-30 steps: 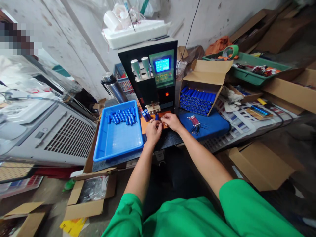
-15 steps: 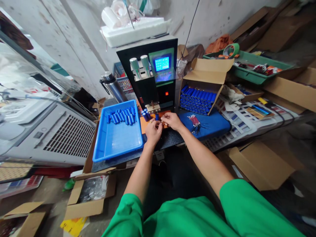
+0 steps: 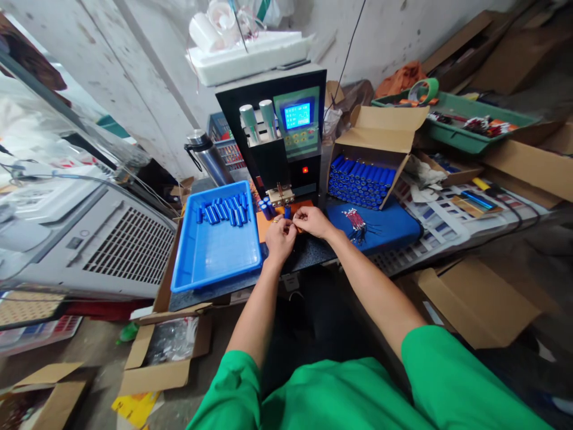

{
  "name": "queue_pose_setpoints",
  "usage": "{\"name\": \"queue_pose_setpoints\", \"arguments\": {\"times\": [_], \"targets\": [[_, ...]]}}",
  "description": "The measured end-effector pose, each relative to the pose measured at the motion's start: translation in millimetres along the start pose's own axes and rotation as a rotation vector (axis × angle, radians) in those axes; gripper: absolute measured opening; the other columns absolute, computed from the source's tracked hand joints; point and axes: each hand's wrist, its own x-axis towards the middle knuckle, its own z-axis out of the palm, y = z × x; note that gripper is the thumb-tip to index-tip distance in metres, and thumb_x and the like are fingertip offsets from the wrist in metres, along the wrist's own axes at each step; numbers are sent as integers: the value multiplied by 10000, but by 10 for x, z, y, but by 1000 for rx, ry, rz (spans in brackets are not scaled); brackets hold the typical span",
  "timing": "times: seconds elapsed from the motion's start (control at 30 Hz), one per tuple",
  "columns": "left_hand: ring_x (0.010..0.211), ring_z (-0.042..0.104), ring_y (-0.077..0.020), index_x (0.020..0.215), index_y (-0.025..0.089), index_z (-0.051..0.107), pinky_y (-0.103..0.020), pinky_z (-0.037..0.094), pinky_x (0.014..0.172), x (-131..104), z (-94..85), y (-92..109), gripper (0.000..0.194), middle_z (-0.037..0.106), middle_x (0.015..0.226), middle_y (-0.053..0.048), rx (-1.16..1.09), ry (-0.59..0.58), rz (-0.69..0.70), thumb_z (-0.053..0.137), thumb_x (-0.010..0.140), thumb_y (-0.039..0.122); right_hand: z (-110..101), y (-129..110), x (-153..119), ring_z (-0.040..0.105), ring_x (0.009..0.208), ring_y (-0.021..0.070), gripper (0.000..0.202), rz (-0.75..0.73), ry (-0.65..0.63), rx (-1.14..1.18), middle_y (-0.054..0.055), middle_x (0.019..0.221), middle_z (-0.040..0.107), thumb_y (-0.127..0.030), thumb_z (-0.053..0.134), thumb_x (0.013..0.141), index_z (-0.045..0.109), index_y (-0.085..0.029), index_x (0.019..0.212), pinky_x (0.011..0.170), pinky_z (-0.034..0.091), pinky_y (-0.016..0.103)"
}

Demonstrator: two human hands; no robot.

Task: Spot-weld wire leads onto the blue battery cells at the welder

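My left hand (image 3: pixel 280 236) and my right hand (image 3: pixel 312 221) meet with pinched fingers at the front of a black machine (image 3: pixel 268 161). What they pinch is too small to make out. A blue cylinder (image 3: pixel 287 211) stands just beyond my fingertips, under the machine's metal tips. More blue cylinders (image 3: pixel 266 209) stand to the left on an orange mat (image 3: pixel 264 232). Red and black wires (image 3: pixel 356 220) lie on a blue pad (image 3: pixel 389 230) right of my right hand.
A blue tray (image 3: pixel 215 257) with several blue cylinders sits at the left. Behind the pad, an open cardboard box (image 3: pixel 385 140) is full of blue cylinders. A metal flask (image 3: pixel 209 156) stands behind the tray. A green tray (image 3: pixel 465 134) is at the far right.
The view has shifted slightly, moving the scene a little to the right in the picture. Both hands remain together at the machine, with hardly any change in their pose.
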Motion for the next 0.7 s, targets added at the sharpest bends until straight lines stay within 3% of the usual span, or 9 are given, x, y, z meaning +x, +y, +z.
{"name": "queue_pose_setpoints", "arguments": {"times": [0.17,0.37,0.47,0.7], "targets": [[1015,666,-225,827,208,683,-317,492,805,13,-5,-10,79,698,1015,-68,-27,-9,-8,630,857,259,-9,-12,-16,515,499,119,155,-17,19,6,-13,553,585,-325,656,720,620,-178,691,494,386,238],[711,581,-131,826,196,691,-278,486,716,10,-56,-15,96,644,913,-35,-162,-61,30,629,840,269,-67,-8,5,420,443,83,314,81,185,304,-20,554,559,-473,713,698,615,-175,712,426,290,222],[688,542,-125,891,200,713,-265,475,685,14,-108,-37,146,595,833,-24,-269,-124,86,605,873,298,-69,4,38,398,434,71,330,102,228,365,-7,583,579,-481,724,681,597,-177,692,406,253,217],[718,540,-132,1090,224,685,-267,488,710,-46,-196,-77,247,576,805,-7,-326,-221,116,646,860,304,5,15,55,442,483,91,243,56,308,297,-17,571,568,-403,685,713,596,-180,676,474,335,228]]}}
